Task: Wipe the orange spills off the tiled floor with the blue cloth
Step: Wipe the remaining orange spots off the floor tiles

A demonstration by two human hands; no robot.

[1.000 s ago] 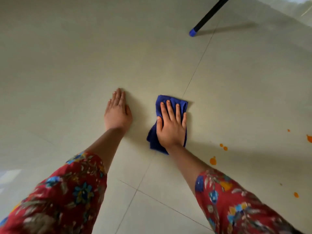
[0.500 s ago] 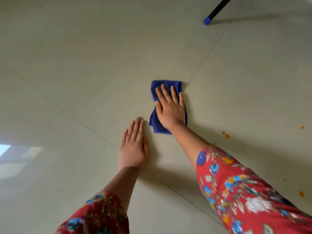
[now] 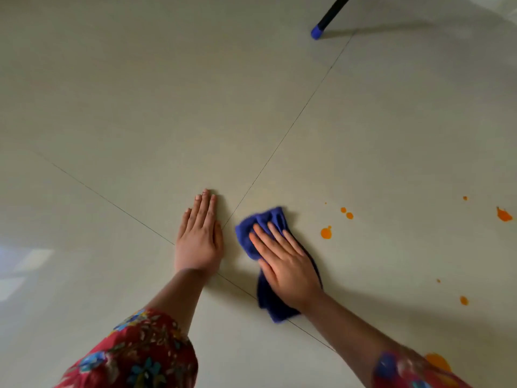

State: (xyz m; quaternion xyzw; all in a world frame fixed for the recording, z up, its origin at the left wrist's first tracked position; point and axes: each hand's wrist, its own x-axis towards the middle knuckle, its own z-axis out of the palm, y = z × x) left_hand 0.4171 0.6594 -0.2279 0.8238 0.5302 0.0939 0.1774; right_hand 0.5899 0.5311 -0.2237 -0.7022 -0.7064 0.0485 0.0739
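Observation:
The blue cloth [image 3: 263,222] lies bunched on the pale tiled floor [image 3: 140,107], with my right hand [image 3: 285,261] pressed flat on top of it, fingers spread. My left hand [image 3: 200,236] rests flat on the floor just left of the cloth, holding nothing. To the right of the cloth lie orange spills: a round drop [image 3: 326,233], two small dots [image 3: 347,213], a bigger splash [image 3: 503,215] near the right edge, and a large patch [image 3: 437,361] partly hidden by my right sleeve.
A black pole with a blue tip [image 3: 317,32] touches the floor at the top right. Dark tile joints [image 3: 293,124] cross under my hands. Small orange specks [image 3: 463,300] dot the floor at the right. A bright reflection lies at the left edge.
My right hand has dragged the cloth nearer to me and closer to the orange drops; it is blurred from motion. My left hand stays flat beside it. The camera view has shifted.

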